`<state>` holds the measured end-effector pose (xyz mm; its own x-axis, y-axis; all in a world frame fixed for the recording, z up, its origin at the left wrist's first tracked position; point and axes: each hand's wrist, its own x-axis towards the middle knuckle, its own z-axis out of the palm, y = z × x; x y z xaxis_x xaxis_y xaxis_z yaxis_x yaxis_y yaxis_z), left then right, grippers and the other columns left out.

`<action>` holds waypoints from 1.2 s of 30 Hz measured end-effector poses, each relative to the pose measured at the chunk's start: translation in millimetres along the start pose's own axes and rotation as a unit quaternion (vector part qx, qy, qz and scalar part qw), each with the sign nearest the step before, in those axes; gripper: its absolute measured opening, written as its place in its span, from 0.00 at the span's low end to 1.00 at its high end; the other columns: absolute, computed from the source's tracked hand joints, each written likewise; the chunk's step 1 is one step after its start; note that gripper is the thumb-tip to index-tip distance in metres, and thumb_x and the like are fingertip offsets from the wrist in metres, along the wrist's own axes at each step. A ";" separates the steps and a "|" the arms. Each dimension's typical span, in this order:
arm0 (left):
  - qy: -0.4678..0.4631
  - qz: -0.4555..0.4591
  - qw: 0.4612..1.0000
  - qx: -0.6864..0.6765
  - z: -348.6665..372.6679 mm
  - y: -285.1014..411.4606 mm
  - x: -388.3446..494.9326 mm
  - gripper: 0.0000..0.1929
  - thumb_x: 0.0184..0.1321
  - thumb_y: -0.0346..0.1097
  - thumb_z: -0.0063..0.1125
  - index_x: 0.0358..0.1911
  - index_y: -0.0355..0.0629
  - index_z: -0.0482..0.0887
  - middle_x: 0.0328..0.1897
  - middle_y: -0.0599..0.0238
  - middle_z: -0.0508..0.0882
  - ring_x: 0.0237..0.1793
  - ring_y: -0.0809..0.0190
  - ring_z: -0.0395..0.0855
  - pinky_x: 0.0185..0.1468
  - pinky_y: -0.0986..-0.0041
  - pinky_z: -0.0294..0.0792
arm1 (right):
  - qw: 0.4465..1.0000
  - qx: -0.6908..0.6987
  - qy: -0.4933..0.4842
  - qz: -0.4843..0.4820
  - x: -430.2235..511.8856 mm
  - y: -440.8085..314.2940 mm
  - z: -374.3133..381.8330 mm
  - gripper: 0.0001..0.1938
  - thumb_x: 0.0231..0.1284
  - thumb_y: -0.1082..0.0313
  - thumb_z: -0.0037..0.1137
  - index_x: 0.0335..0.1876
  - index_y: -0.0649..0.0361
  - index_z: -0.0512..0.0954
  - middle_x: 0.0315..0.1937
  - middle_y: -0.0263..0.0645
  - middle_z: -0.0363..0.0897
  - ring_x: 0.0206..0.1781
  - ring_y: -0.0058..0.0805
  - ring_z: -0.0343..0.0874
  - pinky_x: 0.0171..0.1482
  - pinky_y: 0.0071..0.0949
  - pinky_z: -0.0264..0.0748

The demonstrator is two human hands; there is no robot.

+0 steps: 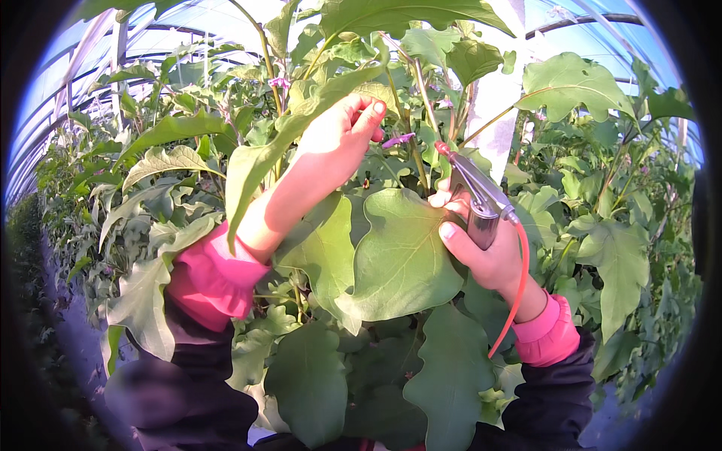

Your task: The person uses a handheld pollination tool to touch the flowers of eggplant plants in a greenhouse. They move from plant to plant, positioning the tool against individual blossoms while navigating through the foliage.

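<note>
My right hand (493, 256) grips a small metal air gun (479, 183) with a red tip, which points up and to the left. A red hose (524, 270) runs from its rear end down past my wrist. My right thumb is beside the edge of a broad eggplant leaf (406, 253). Higher up, my left hand (350, 127) has its fingers curled in towards the thumb; whether anything is pinched there cannot be made out. Just to its right is a purple eggplant flower (398, 141). A long leaf (282, 141) crosses in front of my left forearm.
Tall eggplant stems (423, 93) rise between my hands, with a white upright strip (496, 107) behind them. Another pink-purple flower (280, 82) hangs upper left. Dense foliage (615, 259) crowds both sides under the greenhouse's curved roof frame (586, 21).
</note>
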<state>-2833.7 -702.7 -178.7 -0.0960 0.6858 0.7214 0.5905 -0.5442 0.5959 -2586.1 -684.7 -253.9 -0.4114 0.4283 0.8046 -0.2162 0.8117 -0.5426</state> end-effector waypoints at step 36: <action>0.035 0.457 0.535 0.710 124.3 159.7 71.3 0.06 0.56 0.33 0.64 0.36 0.51 0.89 0.42 0.68 0.81 0.48 0.60 0.80 0.53 0.63 0.67 | 0.994 0.083 0.035 0.059 -139.4 70.6 -139.4 0.36 0.54 0.72 0.61 0.72 0.68 0.67 0.57 0.47 0.79 0.61 0.39 0.79 0.68 0.37 0.70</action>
<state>-2646.6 -680.6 -76.0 0.7526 0.4001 0.5230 0.4250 0.3115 -0.8499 -2420.6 -631.7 -370.7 -0.3819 0.5480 0.7442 -0.3146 0.6800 -0.6623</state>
